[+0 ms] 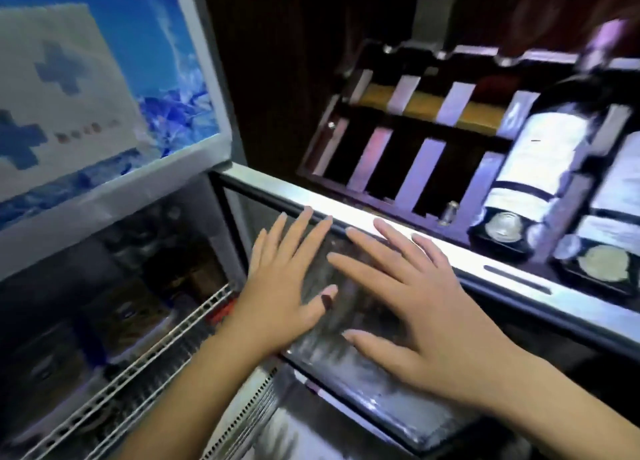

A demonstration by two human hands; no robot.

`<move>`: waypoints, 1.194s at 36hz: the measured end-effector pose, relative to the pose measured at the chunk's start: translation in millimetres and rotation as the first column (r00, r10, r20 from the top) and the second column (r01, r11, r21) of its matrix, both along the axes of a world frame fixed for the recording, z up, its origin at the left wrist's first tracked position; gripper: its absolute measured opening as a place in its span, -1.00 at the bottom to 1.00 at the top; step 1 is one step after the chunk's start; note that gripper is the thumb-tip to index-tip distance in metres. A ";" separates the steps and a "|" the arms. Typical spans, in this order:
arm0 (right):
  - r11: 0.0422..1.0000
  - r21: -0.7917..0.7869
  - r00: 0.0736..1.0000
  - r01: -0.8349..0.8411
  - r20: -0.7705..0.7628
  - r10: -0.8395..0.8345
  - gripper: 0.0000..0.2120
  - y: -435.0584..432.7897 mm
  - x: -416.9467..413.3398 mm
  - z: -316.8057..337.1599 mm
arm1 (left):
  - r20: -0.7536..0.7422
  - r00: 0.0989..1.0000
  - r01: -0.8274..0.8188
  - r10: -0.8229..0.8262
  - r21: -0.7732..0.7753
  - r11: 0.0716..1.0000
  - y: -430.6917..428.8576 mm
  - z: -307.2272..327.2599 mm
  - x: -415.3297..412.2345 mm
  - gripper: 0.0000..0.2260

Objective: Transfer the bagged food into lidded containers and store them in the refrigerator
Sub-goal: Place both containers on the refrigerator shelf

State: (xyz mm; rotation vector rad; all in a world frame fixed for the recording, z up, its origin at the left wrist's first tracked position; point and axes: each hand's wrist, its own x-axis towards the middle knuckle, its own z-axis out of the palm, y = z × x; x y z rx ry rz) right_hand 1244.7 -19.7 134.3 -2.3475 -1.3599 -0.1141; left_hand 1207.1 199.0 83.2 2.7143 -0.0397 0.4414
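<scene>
First-person view looking down at two bare hands on the glass door of a refrigerator. The door stands swung open. Its pane runs from upper left to lower right across the middle of the view, with a bright metal frame along its far edge.

The left hand lies flat on the glass, fingers straight and slightly spread, holding nothing. The right hand lies just beside it on the same pane, also flat with fingers straight and fanned out, holding nothing. Its longest fingertips reach the metal frame. The two hands are close together but not touching.

To the left of the door is the dim refrigerator interior, crossed by a white wire shelf. Dark packages sit on the shelf, too blurred to tell whether any of them is a lidded container. Above the interior, up and left of the door, is a blue header panel with a pale sheet of paper on it, printed with blue cross shapes.

Beyond the door's far edge, to the right, stands a dark wooden rack with pale slats. A wine bottle with a white label lies on it, and a second labelled bottle lies just beside the first
</scene>
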 end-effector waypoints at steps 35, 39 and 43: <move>0.847 -0.343 0.906 0.406 0.032 -0.421 -0.52 -45.5 -156.8 32.0 | -0.243 0.949 0.242 -0.201 0.152 0.958 -1.4 7.6 -100.4 -0.13; 0.896 -0.331 0.943 0.295 -0.048 -0.329 -0.53 -18.1 -180.5 36.8 | -0.261 0.936 0.286 -0.236 0.172 0.943 22.1 12.3 -142.0 -0.13; 0.943 -0.298 0.969 0.149 -0.145 -0.199 -0.54 6.4 -197.6 40.0 | -0.282 0.925 0.295 -0.254 0.115 0.949 49.4 18.8 -189.8 -0.19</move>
